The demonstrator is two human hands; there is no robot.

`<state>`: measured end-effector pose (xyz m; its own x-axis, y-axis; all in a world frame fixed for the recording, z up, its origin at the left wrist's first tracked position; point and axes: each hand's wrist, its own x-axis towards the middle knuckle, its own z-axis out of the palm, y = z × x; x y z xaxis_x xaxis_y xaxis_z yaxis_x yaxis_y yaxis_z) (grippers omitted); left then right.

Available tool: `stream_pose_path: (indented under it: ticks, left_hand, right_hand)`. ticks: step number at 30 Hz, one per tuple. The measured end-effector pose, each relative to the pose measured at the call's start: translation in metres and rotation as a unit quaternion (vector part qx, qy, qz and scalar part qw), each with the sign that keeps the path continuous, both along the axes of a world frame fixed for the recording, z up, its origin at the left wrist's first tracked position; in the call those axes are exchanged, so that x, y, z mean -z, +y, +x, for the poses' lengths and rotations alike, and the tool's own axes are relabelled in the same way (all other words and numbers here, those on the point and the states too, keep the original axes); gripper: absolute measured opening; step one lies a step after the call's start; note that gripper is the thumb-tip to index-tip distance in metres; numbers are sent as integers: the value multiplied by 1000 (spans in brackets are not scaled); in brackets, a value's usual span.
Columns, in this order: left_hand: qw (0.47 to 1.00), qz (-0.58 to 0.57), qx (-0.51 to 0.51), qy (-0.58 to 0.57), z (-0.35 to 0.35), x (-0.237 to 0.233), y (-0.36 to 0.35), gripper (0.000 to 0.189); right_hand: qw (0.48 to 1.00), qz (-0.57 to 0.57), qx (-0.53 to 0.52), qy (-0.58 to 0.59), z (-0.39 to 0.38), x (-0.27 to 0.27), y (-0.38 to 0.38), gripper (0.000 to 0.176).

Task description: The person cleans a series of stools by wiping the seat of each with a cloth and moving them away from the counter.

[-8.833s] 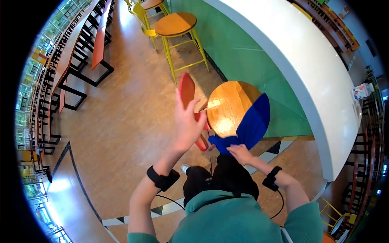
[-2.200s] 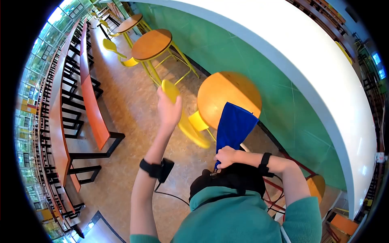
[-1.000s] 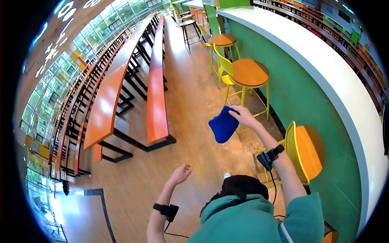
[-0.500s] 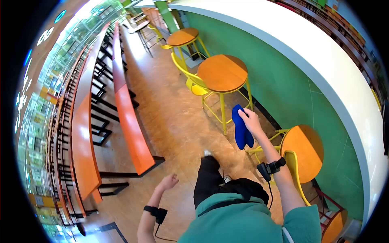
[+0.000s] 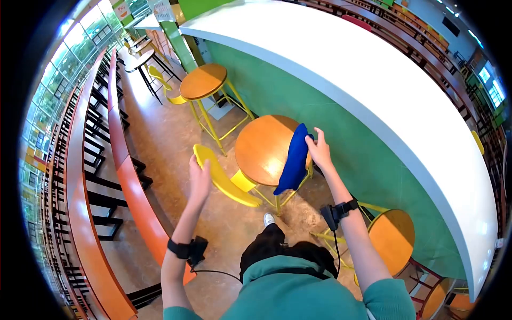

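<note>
- Blue cloth (image 5: 293,162), bunched and hanging from the grasp of the right hand (image 5: 320,152), over the right side of the round centre table (image 5: 258,149); contact with the wood hard to judge.
- Left hand (image 5: 200,178) at the outer edge of a yellow backrest (image 5: 224,178), left of the centre table; impossible to tell whether gripping it or merely brushing it.
- Yellow seat (image 5: 243,181) between backrest and centre table, close against the tabletop.
- Beyond the centre table, a second round table (image 5: 204,81); to its right, a green wall (image 5: 341,120) under a white counter (image 5: 373,80); nearer and right, another round wooden top (image 5: 392,240).
- Progress, as judged: cloth in the grasp, not spread flat on the centre table; finished portion and remainder both impossible to gauge.
- Hidden: the patch of centre table behind the cloth, plus most of the legs beneath.
- Cut off or unclear: long orange bench (image 5: 140,197) left of the centre table, cropped below by arm and frame; distant furniture too small to read.
</note>
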<state>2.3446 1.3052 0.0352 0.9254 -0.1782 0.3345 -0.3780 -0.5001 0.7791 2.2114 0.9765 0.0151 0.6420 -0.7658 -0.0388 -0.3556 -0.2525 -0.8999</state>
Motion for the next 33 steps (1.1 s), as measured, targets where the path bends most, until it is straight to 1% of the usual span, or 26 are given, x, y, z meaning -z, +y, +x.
stream_pose_path:
  ticks: [1,2,3,4,5,6,7,8,10,11,12,14,16,18,19,20,21,22,24,25,28,29,32,33]
  left_hand:
    - [998,24,-9,-51,5,16,-14,53]
    - [995,89,-13,-40,-4,11,-24,55]
    - [987,155,-15,-28,-23,-9,-32,56]
    - [976,217,-17,-19,-33,-23,-35,58]
    - [984,177,-3,14,-32,-25,-32,62]
    - [987,161,-5,27,-31,-29,-32,60]
    - [989,145,-9,40,-31,-33,-33,59]
    - [990,129,-19,54,-33,-36,-35,57]
    - [989,136,-50,40,-40,-39,-38,55]
    - [987,140,-68,32,-44,-40,-39,53]
    - [985,146,-78,40,-46,-42,-41,52]
    - [983,154,-91,50,-46,-46,-46,51]
    - [978,189,-88,24,-45,-43,-42,49]
    - [974,208,-86,22,-44,-40,-39,47]
    - [973,210,-85,35,-46,-43,-40,46]
    - [974,207,-86,46,-48,-46,-42,44]
    - [977,185,-92,55,-48,-48,-47,40]
    - [976,193,-90,49,-46,-48,-49,39]
    - [972,215,-84,39,-46,-49,-48,37]
    - [973,206,-89,47,-46,-48,-48,33]
    - [972,217,-86,37,-46,-50,-49,31]
    - [972,213,-91,46,-47,-50,-49,31]
    - [971,205,-109,48,-44,-50,-52,29]
    - [970,215,-108,41,-44,-49,-54,29]
  right_hand:
    - [994,-104,-14,22,14,27,-2,63]
    - [977,-206,-28,47,20,50,-2,70]
    - [980,-170,-82,65,22,56,3,77]
    - [971,-169,-109,132,26,79,6,85]
    - [959,-168,-126,189,29,77,14,89]
    - [944,-167,-145,245,32,72,22,93]
    - [953,-151,-151,215,41,85,19,97]
    - [942,-153,-162,252,50,97,16,97]
    - [913,-160,-189,324,69,96,15,98]
    - [918,-165,-206,297,76,105,14,98]
    - [911,-175,-224,297,79,103,15,92]
    - [898,-226,-246,288,79,130,12,84]
    - [890,-240,-267,279,80,134,1,68]
    - [883,-313,-267,227,72,152,-17,61]
    - [883,-302,-265,244,70,150,-22,57]
    - [880,-311,-261,245,69,146,-27,57]
    - [868,-331,-261,263,69,150,-34,57]
    - [855,-352,-260,277,72,154,-40,57]
    - [894,-299,-267,199,74,162,-60,59]
    - [914,-246,-269,177,78,165,-69,59]
    - [908,-254,-262,209,93,164,-81,58]
    - [904,-278,-263,189,102,164,-82,59]
    - [888,-311,-279,193,138,165,-79,59]
    - [886,-333,-281,159,153,170,-74,59]
